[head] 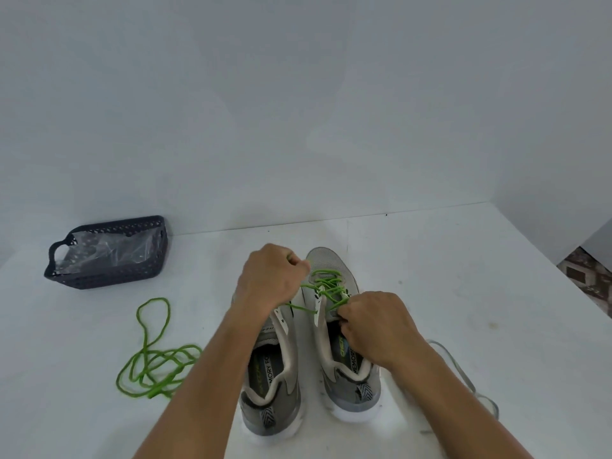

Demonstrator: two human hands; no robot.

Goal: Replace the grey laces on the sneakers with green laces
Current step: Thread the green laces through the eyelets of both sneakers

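right shoe (334, 270): green lace (326, 286) crisscrossed through most eyelets, top rows apparently not finished; no grey lace visible in it.
left shoe (270, 369): mostly hidden under the forearm; can't tell if any lace is in it. Judging by the spare lace, not relaced yet.
spare lace (155, 359): green, loose tangle on the table (463, 293), well left of the shoes.
grey lace (463, 376): pulled out, lying on table right of the right shoe, partly behind the right arm.
progress: roughly halfway at best; finish the right shoe, then do the left.
left hand (270, 279): closed into a fist around one green lace end, raised over the left shoe's toe, pulling the strand taut leftward.
right hand (374, 323): fingertips pinching the other end at the upper eyelets, wrist over the shoe opening.
basket (109, 253): dark, clear plastic bag inside, far left by the wall.
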